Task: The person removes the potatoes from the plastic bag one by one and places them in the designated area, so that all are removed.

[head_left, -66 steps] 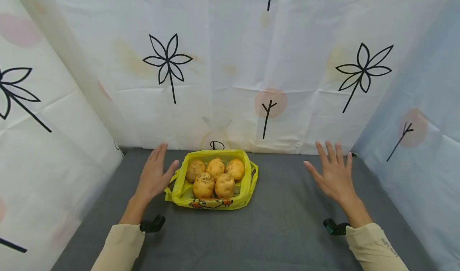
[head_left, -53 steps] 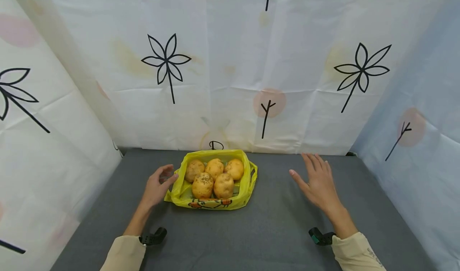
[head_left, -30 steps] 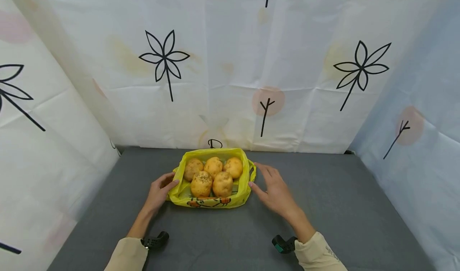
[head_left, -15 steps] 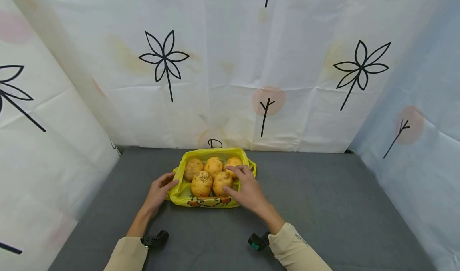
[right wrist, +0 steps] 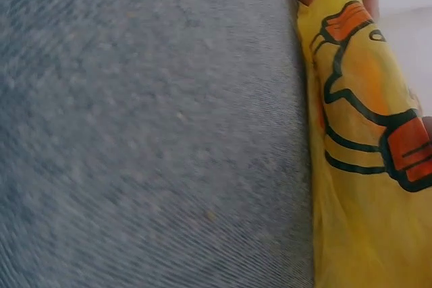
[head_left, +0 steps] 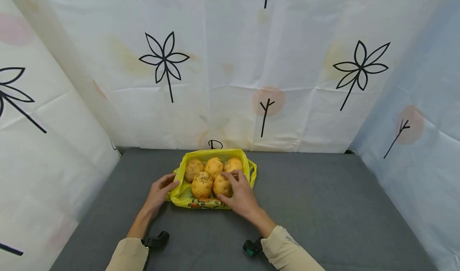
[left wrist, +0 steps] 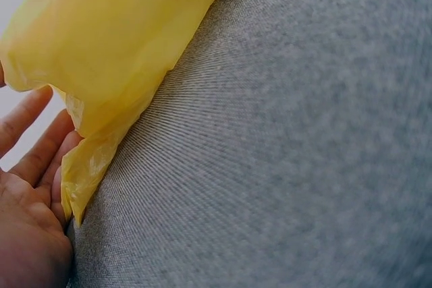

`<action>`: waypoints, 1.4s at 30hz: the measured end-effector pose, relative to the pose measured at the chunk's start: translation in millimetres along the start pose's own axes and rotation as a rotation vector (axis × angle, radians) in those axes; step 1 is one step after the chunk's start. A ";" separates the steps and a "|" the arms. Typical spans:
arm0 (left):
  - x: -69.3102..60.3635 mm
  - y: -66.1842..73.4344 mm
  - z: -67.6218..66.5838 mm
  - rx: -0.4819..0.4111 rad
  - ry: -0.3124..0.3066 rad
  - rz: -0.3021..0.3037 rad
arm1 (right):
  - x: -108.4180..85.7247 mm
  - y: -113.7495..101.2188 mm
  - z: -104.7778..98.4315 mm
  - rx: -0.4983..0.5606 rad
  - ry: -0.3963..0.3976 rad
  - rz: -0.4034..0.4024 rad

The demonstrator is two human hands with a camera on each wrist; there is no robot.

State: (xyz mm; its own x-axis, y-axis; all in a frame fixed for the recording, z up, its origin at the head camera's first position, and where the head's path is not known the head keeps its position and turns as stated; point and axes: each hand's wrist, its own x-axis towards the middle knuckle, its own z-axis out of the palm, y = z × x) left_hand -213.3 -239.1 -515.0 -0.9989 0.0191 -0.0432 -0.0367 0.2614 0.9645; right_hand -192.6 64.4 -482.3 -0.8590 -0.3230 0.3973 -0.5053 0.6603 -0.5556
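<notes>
In the head view a yellow plastic bag (head_left: 183, 196), its mouth spread wide, holds several potatoes in two rows. My right hand (head_left: 241, 195) reaches over its front right edge. Thumb and curved fingers close around the front right potato (head_left: 221, 185), whose right side they hide. Beside it sits the speckled front left potato (head_left: 202, 185). My left hand (head_left: 157, 193) rests against the bag's left side, thumb near the rim. In the left wrist view the fairly straight fingers (left wrist: 42, 148) touch the yellow plastic. The right wrist view mostly shows the bag's printed front (right wrist: 368, 99).
Grey cloth (head_left: 323, 207) covers the table. White patterned curtains (head_left: 230, 63) stand behind and at both sides, and the bag lies close to the back one. A bag handle (head_left: 253, 173) sticks out at the right. Black wrist devices sit on both wrists.
My left hand came to the bag's left side and stayed there. From the far right, my right hand moved left over the bag, and its fingers closed on the front right potato.
</notes>
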 end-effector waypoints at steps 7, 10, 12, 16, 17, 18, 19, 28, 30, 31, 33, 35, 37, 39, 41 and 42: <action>-0.9 0.3 -0.1 0.008 -0.004 -0.016 | -1.6 2.4 8.2 -0.034 0.016 -0.009; -1.8 1.7 -0.2 0.002 -0.008 -0.020 | -2.0 3.5 10.3 -0.042 0.015 -0.012; -2.2 2.5 -0.1 0.004 -0.008 -0.023 | -2.0 3.8 10.8 -0.045 0.015 -0.015; -1.9 3.6 -0.2 0.010 -0.008 -0.029 | -0.7 3.1 9.6 -0.016 0.032 -0.023; -1.6 4.0 -0.2 0.009 -0.008 -0.030 | -0.2 2.6 8.8 0.001 0.039 -0.023; -1.3 4.2 -0.3 0.007 -0.008 -0.030 | 0.3 2.0 7.8 0.021 0.046 -0.024; -0.9 4.2 -0.3 0.006 -0.007 -0.030 | 0.9 1.1 6.5 0.045 0.053 -0.023; -1.0 3.2 -1.0 0.011 -0.004 -0.036 | 5.2 -9.5 -16.4 0.225 0.134 -0.041; -1.2 3.2 -1.0 0.009 -0.006 -0.037 | 6.0 -10.5 -24.7 0.253 0.139 -0.040; -1.2 3.2 -1.1 0.008 -0.007 -0.037 | 6.3 -10.6 -29.0 0.266 0.140 -0.037; -1.1 3.1 -1.2 0.007 -0.007 -0.037 | 6.5 -10.3 -37.9 0.286 0.146 -0.029; -0.9 2.7 -1.3 0.005 -0.008 -0.036 | 7.1 -7.9 -46.1 0.288 0.154 -0.028; -0.8 2.3 -1.5 0.005 -0.008 -0.037 | 7.2 -4.1 -54.0 0.295 0.169 -0.031; -0.7 1.9 -1.6 0.006 -0.010 -0.037 | 6.8 1.2 -61.4 0.300 0.182 -0.035; -0.6 1.5 -1.5 0.007 -0.009 -0.037 | 6.6 8.0 -68.1 0.318 0.188 -0.028; -0.6 1.5 -1.3 0.006 -0.008 -0.037 | 6.4 11.7 -71.4 0.327 0.190 -0.019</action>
State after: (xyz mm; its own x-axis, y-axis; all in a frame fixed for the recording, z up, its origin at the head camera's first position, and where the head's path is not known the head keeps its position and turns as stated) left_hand -212.8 -240.0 -513.2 -0.9966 0.0170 -0.0812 -0.0737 0.2681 0.9606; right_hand -198.1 118.5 -434.1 -0.8342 -0.1812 0.5209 -0.5469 0.3941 -0.7387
